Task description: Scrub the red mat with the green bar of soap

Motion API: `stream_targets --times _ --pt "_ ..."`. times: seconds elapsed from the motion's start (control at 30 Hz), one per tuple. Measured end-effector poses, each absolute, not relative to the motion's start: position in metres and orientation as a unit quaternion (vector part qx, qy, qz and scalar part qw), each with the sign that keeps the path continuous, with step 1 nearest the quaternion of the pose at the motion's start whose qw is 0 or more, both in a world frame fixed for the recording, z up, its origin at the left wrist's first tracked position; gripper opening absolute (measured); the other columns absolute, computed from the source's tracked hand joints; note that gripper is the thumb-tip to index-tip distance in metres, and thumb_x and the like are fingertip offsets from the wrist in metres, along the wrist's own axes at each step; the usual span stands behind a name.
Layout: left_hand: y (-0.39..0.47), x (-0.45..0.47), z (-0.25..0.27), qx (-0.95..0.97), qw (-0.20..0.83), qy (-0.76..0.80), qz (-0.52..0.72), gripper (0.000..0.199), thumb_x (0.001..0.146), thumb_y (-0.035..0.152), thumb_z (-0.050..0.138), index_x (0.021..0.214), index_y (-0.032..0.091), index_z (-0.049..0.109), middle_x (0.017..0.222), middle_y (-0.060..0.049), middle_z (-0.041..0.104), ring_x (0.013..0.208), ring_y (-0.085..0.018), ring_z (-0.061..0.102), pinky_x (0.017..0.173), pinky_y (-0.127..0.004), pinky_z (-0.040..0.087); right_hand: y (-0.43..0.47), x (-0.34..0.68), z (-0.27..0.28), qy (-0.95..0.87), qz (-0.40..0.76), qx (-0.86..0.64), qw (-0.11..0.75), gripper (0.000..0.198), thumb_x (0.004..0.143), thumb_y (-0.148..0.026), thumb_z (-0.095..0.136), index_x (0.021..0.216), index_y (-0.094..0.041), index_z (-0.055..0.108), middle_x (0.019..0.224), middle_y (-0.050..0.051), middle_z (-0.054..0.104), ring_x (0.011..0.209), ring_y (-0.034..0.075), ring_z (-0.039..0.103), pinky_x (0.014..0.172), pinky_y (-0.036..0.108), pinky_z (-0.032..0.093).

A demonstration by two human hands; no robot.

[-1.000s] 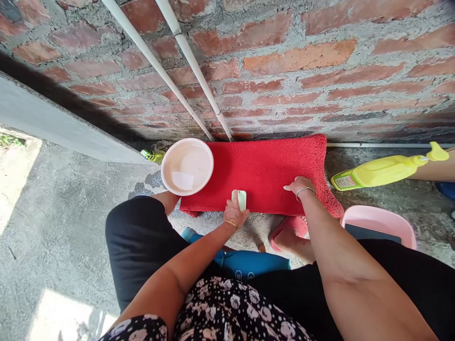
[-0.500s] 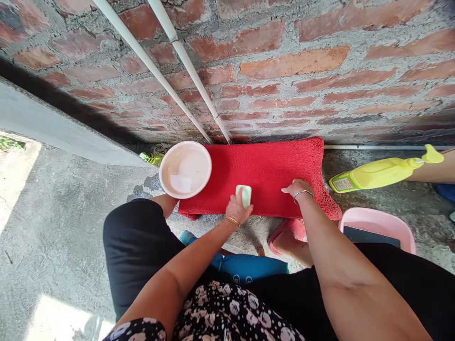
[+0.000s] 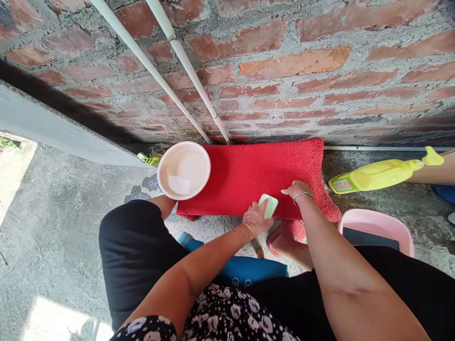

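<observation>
My left hand point(image 3: 256, 220) is closed on a pale green, round-cornered block point(image 3: 269, 206), which looks like a bar of soap or a brush back. It holds the block over the front edge of a red textured cloth point(image 3: 241, 170), spread on a low bench-like support. My right hand point(image 3: 299, 189), with a bracelet at the wrist, lies on the right part of the cloth. Its thumb is stretched out to the left and its other fingers are partly hidden. On the cloth's left end stands a pale pink basin point(image 3: 208, 166) of water with a whitish rectangular piece point(image 3: 179, 184) in it.
A yellow spray bottle point(image 3: 373, 176) is to the right of the cloth. Below it sits a pink tub point(image 3: 362, 220) holding a dark flat piece. Behind the bench rises a brick wall point(image 3: 295, 61) with two white pipes point(image 3: 194, 71). A blue bag-like item point(image 3: 256, 269) lies between my legs.
My left hand has slid the pale green block to the right and slightly toward me, turning it to a slant. My right hand has stayed in place on the cloth.
</observation>
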State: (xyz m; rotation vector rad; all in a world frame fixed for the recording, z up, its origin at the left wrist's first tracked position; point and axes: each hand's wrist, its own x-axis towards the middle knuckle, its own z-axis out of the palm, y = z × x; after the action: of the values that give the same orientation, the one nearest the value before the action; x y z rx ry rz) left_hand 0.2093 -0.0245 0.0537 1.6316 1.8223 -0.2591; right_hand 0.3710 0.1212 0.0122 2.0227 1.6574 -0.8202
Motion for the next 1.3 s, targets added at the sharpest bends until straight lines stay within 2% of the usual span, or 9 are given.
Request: stream_targets --times 0.17,0.27,0.4,0.5,0.57,0.73,0.9,1.13,1.3 --pt "0.027 0.152 0.055 0.516 0.245 0.817 -0.084 0.079 0.085 0.057 0.050 0.153 0.027 0.024 0.123 -0.013 0.050 0.106 -0.026 0.058 0.084 -0.034 0.046 0.122 0.370 0.014 0.592 -0.300 0.720 0.203 0.056 0.077 -0.049 0.071 0.119 -0.012 0.063 0.119 0.019 0.063 0.113 0.031 0.061 0.090 0.041 0.050" --pt "0.037 0.152 0.054 0.512 0.241 0.818 -0.104 0.080 0.085 0.056 0.050 0.154 0.026 0.022 0.125 -0.014 0.049 0.107 -0.027 0.057 0.084 -0.035 0.046 0.122 0.369 0.017 0.585 -0.305 0.723 0.208 0.055 0.078 -0.048 0.071 0.120 -0.013 0.062 0.122 0.019 0.062 0.116 0.030 0.059 0.092 0.040 0.049" --pt "0.010 0.202 0.052 0.608 0.274 0.733 -0.133 0.081 0.083 0.055 0.052 0.154 0.029 0.023 0.128 -0.013 0.047 0.107 -0.028 0.056 0.084 -0.036 0.046 0.121 0.369 0.021 0.581 -0.313 0.726 0.196 0.055 0.078 -0.048 0.071 0.120 -0.014 0.062 0.122 0.019 0.062 0.116 0.032 0.059 0.091 0.042 0.050" --pt "-0.011 0.229 0.054 0.686 0.313 0.644 -0.128 0.080 0.079 0.056 0.057 0.151 0.038 0.027 0.128 -0.009 0.047 0.107 -0.027 0.055 0.083 -0.035 0.047 0.121 0.369 0.023 0.579 -0.320 0.725 0.193 0.054 0.077 -0.047 0.072 0.119 -0.014 0.063 0.121 0.019 0.063 0.115 0.032 0.059 0.092 0.042 0.051" --pt "-0.010 0.224 0.057 0.681 0.304 0.656 -0.115 0.079 0.080 0.059 0.055 0.151 0.039 0.026 0.125 -0.008 0.048 0.106 -0.026 0.055 0.083 -0.034 0.047 0.121 0.370 0.023 0.580 -0.321 0.724 0.190 0.053 0.077 -0.047 0.072 0.118 -0.015 0.063 0.121 0.019 0.063 0.115 0.031 0.059 0.092 0.042 0.050" --pt "0.037 0.164 0.059 0.548 0.217 0.803 -0.094 0.074 0.086 0.058 0.049 0.151 0.030 0.028 0.124 -0.012 0.049 0.107 -0.026 0.056 0.083 -0.034 0.047 0.121 0.368 0.024 0.572 -0.321 0.728 0.198 0.054 0.078 -0.048 0.071 0.120 -0.015 0.063 0.123 0.019 0.061 0.117 0.032 0.058 0.091 0.042 0.051" --pt "0.049 0.163 0.053 0.526 0.210 0.818 -0.102 0.076 0.086 0.053 0.049 0.152 0.023 0.027 0.125 -0.016 0.049 0.107 -0.028 0.056 0.084 -0.035 0.047 0.121 0.368 0.026 0.575 -0.327 0.725 0.195 0.056 0.077 -0.048 0.073 0.120 -0.014 0.062 0.124 0.020 0.060 0.118 0.031 0.057 0.095 0.041 0.048" --pt "0.007 0.213 0.053 0.672 0.293 0.669 -0.120 0.075 0.084 0.057 0.053 0.151 0.038 0.027 0.133 -0.008 0.045 0.115 -0.027 0.050 0.089 -0.033 0.045 0.120 0.366 0.030 0.576 -0.319 0.726 0.197 0.052 0.079 -0.047 0.071 0.119 -0.015 0.063 0.122 0.019 0.062 0.116 0.030 0.059 0.094 0.040 0.049" --pt "0.055 0.162 0.058 0.542 0.213 0.810 -0.071 0.071 0.087 0.056 0.048 0.150 0.027 0.031 0.124 -0.013 0.049 0.108 -0.026 0.055 0.085 -0.034 0.046 0.120 0.366 0.030 0.578 -0.316 0.726 0.198 0.053 0.079 -0.045 0.072 0.120 -0.012 0.063 0.123 0.020 0.062 0.117 0.031 0.058 0.094 0.040 0.049"
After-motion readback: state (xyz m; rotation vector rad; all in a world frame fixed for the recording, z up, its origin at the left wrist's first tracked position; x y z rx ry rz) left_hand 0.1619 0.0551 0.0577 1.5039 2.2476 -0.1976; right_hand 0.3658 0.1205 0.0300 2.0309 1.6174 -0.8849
